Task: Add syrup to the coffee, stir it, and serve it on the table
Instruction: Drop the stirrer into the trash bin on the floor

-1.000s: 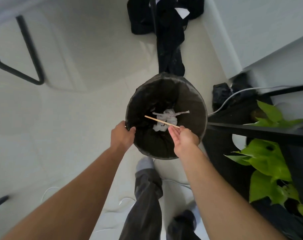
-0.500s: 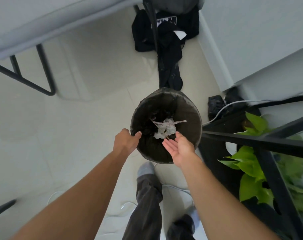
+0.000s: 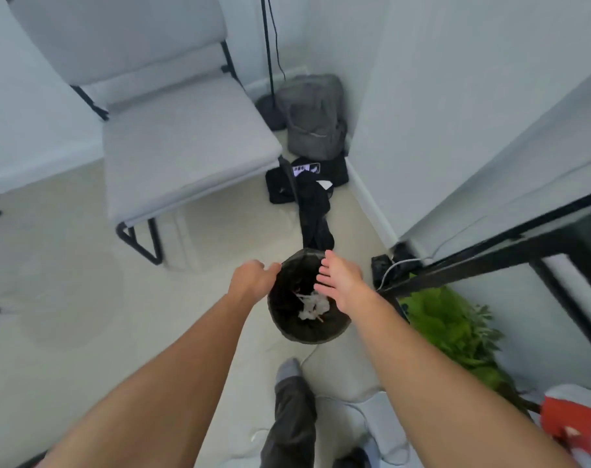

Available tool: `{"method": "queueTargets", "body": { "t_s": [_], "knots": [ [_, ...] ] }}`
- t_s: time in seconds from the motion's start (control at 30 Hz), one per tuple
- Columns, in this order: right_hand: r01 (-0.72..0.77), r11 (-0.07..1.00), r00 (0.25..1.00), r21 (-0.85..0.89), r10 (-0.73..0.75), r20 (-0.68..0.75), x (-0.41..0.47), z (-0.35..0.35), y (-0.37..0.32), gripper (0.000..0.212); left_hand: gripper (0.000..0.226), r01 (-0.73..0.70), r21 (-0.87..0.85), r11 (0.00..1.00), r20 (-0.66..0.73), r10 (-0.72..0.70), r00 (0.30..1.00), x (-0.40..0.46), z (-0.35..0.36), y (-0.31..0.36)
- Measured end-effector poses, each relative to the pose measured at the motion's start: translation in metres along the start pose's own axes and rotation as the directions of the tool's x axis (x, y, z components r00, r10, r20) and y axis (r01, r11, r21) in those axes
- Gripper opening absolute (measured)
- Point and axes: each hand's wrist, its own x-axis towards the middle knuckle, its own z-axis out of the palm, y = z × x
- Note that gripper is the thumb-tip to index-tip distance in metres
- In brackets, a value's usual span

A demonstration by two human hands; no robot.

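Observation:
A round black waste bin (image 3: pixel 324 332) lined with a dark bag stands on the floor in front of me. Crumpled white paper (image 3: pixel 316 307) lies inside it, with the tip of a wooden stir stick (image 3: pixel 319 319) showing beside the paper. My left hand (image 3: pixel 253 278) grips the bin's left rim. My right hand (image 3: pixel 341 282) hovers over the bin's mouth, fingers spread and holding nothing. No coffee cup or syrup is in view.
A grey padded chair (image 3: pixel 179 143) on black legs stands at the left. A grey backpack (image 3: pixel 314 119) and black clothing (image 3: pixel 312 197) lie in the corner behind the bin. A black-framed table (image 3: pixel 490 261) and a green plant (image 3: pixel 453 325) are at the right. My leg (image 3: pixel 290 423) is below.
The wooden stir stick left my right hand and dropped into the bin. My right hand opened and rose. The view tilted up, bringing the chair and backpack into sight.

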Motion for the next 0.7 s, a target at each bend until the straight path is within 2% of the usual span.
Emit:
{"method": "queueTargets", "body": {
  "t_s": [0.13,0.2,0.27,0.33,0.4,0.53,0.7],
  "knots": [
    [0.17,0.983,0.985,-0.068,-0.17,0.008,-0.074,-0.004,-0.054,0.041,0.05,-0.106,0.007,0.994,-0.079,0.106,0.991,-0.069,-0.064,0.049],
    [0.25,0.966,0.968,-0.063,-0.25,0.002,-0.109,-0.012,-0.082,0.032,0.045,-0.185,0.026,0.982,-0.144,0.187,0.972,-0.102,-0.093,0.073],
    [0.321,0.946,0.947,-0.046,-0.321,-0.003,-0.142,-0.021,-0.112,0.017,0.049,-0.243,0.012,0.97,-0.198,0.241,0.95,-0.134,-0.118,0.099],
    [0.388,0.919,0.921,-0.07,-0.389,0.0,-0.181,-0.03,-0.14,0.019,0.055,-0.304,-0.03,0.952,-0.238,0.288,0.928,-0.161,-0.139,0.127],
    [0.448,0.892,0.894,-0.052,-0.448,0.012,-0.227,-0.041,-0.164,0.021,0.052,-0.35,0.004,0.937,-0.244,0.341,0.908,-0.193,-0.156,0.154],
    [0.601,0.799,0.796,-0.034,-0.602,-0.067,-0.32,-0.076,-0.205,0.029,0.053,-0.45,0.09,0.888,-0.3,0.455,0.838,-0.251,-0.177,0.221],
    [0.743,0.667,0.644,-0.052,-0.734,-0.216,-0.402,-0.15,-0.225,0.032,0.057,-0.617,0.129,0.777,-0.252,0.627,0.737,-0.304,-0.162,0.308]
  ]
}}
